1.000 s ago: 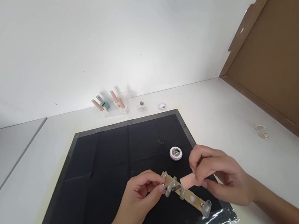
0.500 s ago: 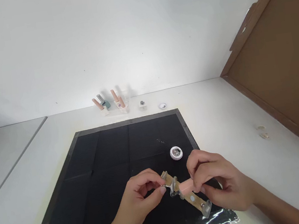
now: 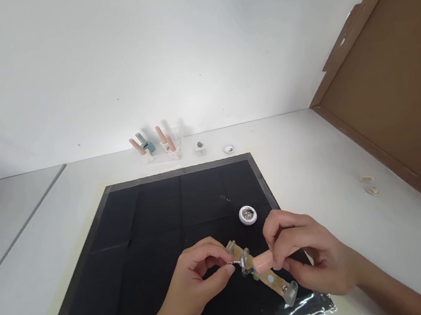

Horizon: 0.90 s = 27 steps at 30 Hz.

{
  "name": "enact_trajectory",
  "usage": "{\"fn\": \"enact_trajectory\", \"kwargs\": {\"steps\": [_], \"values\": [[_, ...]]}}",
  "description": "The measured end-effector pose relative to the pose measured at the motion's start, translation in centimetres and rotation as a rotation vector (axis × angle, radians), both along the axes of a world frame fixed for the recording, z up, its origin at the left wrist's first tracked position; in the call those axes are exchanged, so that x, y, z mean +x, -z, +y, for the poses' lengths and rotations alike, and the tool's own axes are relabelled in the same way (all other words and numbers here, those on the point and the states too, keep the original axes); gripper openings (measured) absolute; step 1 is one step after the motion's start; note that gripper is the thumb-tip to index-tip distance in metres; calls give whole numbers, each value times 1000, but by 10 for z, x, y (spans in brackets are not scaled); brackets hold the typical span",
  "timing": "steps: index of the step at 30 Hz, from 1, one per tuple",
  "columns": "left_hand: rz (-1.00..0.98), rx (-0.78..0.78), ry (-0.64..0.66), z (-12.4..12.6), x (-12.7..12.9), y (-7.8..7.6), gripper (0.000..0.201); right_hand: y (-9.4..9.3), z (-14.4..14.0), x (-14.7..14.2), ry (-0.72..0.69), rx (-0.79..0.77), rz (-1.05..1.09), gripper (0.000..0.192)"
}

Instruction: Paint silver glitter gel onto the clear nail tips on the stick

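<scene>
My left hand (image 3: pixel 207 268) pinches a thin silvery stem (image 3: pixel 233 262) between thumb and fingertips. At the far end of that stem sits a greyish, glossy nail tip (image 3: pixel 245 260). In the fingers of my right hand (image 3: pixel 309 251) is a peach nail polish cap (image 3: pixel 263 261), its narrow end pointing left at the nail tip. Whether its brush touches the tip I cannot tell. Beneath both hands lies a wooden strip (image 3: pixel 276 281) set slantwise, with more clear nail tips (image 3: pixel 290 293) on it. An open round white pot (image 3: pixel 248 215) with silvery contents stands just beyond.
Under the work spreads a black mat (image 3: pixel 149 252) with taped edges. Along the back wall stand several nail polish bottles (image 3: pixel 173 152), a small clear block (image 3: pixel 200 148) and a round lid (image 3: pixel 228 149). Two small pale round pieces (image 3: pixel 371 190) lie at right, near a brown cardboard panel (image 3: pixel 404 95).
The peach cap has shifted very slightly to the right, and the nail tip's angle looks a little different. Both hands keep their grips.
</scene>
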<state>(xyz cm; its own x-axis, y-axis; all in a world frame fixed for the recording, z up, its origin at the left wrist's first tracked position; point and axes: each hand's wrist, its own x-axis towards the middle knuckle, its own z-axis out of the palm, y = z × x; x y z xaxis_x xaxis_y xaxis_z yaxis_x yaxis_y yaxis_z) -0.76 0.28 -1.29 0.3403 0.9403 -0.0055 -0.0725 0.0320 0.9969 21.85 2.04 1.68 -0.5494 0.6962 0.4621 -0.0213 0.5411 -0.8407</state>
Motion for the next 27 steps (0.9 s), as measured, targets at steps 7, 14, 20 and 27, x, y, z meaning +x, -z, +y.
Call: {"fn": "enact_trajectory", "kwargs": {"steps": [7, 14, 20, 27], "values": [[0, 9, 8, 0, -1, 3, 21, 1, 2, 0, 87, -6, -15, 33], [10, -4, 12, 0, -1, 1, 20, 1, 1, 0, 38, 15, -3, 35], [7, -16, 17, 0, 0, 1, 18, 2, 0, 1, 1, 20, -17, 36], [12, -28, 21, 0, 0, 0, 14, 2, 2, 0, 4, 25, -10, 36]]}}
